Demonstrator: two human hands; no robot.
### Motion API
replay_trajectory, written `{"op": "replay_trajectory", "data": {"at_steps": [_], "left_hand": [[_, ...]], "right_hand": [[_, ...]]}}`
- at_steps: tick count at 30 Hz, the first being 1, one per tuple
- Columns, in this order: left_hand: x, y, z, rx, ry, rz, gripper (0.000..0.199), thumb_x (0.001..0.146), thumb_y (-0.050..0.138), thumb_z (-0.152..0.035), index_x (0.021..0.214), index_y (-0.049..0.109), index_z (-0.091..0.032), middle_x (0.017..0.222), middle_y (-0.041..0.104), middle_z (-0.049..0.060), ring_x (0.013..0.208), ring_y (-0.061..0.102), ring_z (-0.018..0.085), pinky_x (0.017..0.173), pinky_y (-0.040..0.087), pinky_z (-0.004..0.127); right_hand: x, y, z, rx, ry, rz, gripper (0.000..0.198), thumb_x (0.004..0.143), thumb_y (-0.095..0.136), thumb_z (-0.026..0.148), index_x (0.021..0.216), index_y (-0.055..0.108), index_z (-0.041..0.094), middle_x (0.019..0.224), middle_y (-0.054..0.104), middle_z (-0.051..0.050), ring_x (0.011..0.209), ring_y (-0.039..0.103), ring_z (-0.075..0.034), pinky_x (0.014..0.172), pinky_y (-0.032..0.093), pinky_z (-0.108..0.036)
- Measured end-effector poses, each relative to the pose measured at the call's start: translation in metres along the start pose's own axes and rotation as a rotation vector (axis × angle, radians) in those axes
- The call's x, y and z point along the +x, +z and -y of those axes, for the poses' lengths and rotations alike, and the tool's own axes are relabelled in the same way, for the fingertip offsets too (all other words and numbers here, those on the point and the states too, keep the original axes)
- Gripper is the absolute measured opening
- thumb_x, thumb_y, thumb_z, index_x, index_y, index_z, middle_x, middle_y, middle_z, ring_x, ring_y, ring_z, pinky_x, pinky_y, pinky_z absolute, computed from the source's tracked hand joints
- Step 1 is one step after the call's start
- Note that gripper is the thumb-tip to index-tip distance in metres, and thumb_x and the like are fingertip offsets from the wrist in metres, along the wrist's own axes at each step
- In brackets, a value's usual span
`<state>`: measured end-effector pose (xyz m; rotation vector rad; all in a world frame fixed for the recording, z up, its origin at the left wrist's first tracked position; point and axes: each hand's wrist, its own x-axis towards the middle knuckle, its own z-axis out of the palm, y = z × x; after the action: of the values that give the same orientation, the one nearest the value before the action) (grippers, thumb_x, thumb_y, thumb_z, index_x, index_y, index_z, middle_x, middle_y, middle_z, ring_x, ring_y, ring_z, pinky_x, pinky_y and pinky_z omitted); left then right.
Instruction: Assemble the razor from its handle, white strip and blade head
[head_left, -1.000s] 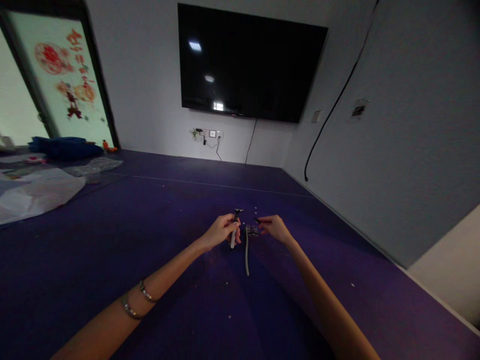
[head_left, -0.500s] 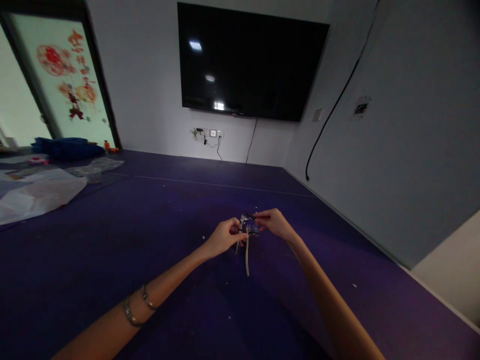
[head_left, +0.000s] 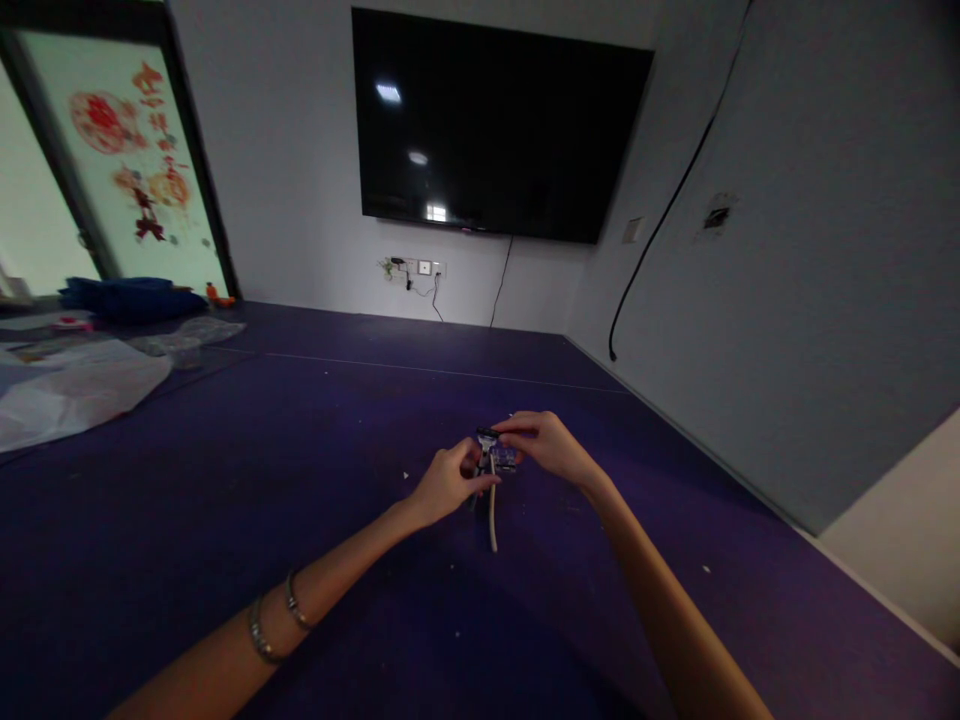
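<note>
Your left hand (head_left: 448, 482) is curled around a slim grey-and-white razor-shaped tool with a T-shaped head (head_left: 486, 446), head end up, thumb poking out past it to the right. Your right hand (head_left: 549, 446) has its fingertips pinched on a small flat black strip (head_left: 486, 431), and that strip is right up at the tool's head, so your two hands are almost meeting. Too small for me to tell if the strip is actually seated on there.

Just under your right fingers, on the dark purple smooth floor (head_left: 315, 540), there's a little dark-and-clear rectangular piece (head_left: 505, 461); can't make out the details. A thin beige round stick (head_left: 493, 525) runs from beside it back toward you, passing just right of your left thumb. A few white specks are scattered around your hands too.

Up your left forearm you've got two silvery banded bracelets (head_left: 261, 632). Well off to the left of that hand: a crumpled whitish translucent sheet (head_left: 90, 390), some clear crinkly plastic (head_left: 202, 332) and a dark blue fabric heap (head_left: 129, 298).

Straight ahead beyond both hands, a big black flat-screen TV (head_left: 502, 130) hangs on the wall, and a long black cable (head_left: 660, 222) dangles ahead and right of your right hand.
</note>
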<state>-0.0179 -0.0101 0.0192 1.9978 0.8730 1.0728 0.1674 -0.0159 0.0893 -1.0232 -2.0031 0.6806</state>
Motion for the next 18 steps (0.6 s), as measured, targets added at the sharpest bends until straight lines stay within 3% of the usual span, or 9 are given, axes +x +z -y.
{"op": "replay_trajectory", "data": {"at_steps": [18], "left_hand": [[-0.001, -0.001, -0.003, -0.088, -0.053, 0.015, 0.032, 0.068, 0.069, -0.037, 0.077, 0.045, -0.018, 0.061, 0.062, -0.003, 0.057, 0.064, 0.015, 0.052, 0.046, 0.024]], "right_hand": [[-0.004, 0.001, 0.018, 0.004, -0.024, 0.041, 0.020, 0.078, 0.058, 0.025, 0.091, 0.070, 0.017, 0.079, 0.062, -0.003, 0.054, 0.055, -0.009, 0.052, 0.047, -0.023]]}}
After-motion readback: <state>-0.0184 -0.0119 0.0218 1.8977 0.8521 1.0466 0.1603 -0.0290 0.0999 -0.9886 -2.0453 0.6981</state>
